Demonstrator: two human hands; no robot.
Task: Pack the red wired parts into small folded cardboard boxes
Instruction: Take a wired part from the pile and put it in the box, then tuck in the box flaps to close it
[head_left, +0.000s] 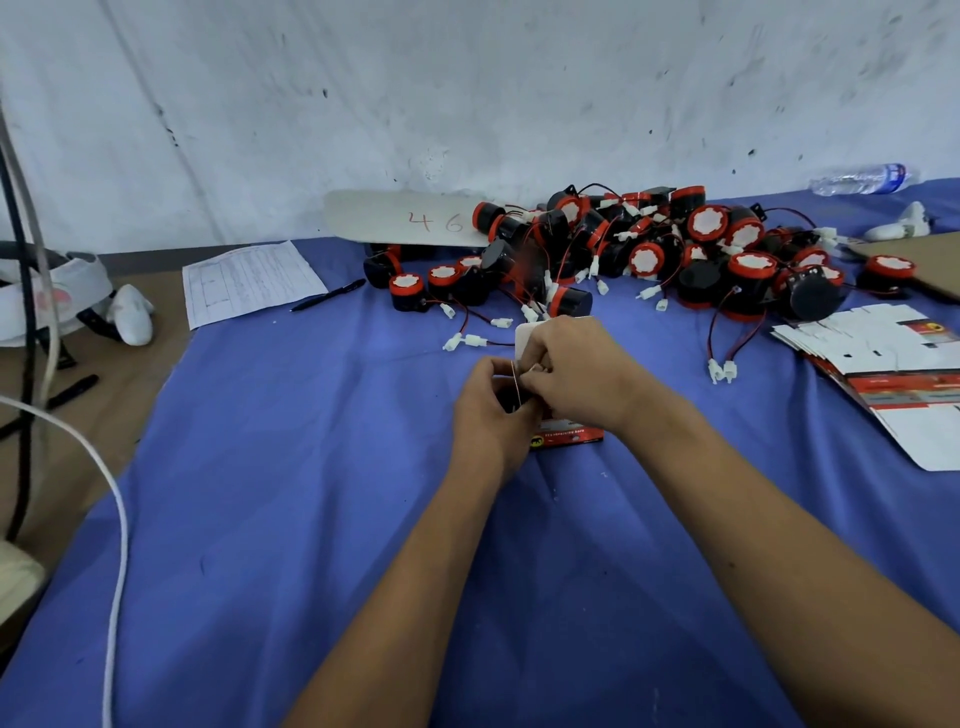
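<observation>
A person sits at a worktop (311, 519) covered in blue cloth, both bare forearms reaching forward to the middle of the scene. The left hand (491, 410) and right hand (571, 374) meet over one small folded cardboard box (566, 434), which stands on the cloth directly beneath them, its red printed edge showing below the fingers and a white flap (527, 335) rising behind. Both hands are curled closed around the box: the left grips its near-left side, the right pinches at its open top, where something dark (probably one red wired part, though it is mostly hidden) sits between the fingers. A thin pale wire crosses the gap between the hands.

Straight ahead, just beyond the box, lies the pile of red wired parts (675, 249), black drums with red caps, trailing red and black wires with white plugs. It stretches from left to right along the far wall, and its nearest pieces sit almost touching the white flap. The right hand looks slightly nearer to it.

To the right lies a stack of flat unfolded boxes (883, 358), closer to the right arm. To the left are a printed sheet (249, 280) and a black pen (330, 295).

The likely step in hand is tucking the wires in and closing the flap.
</observation>
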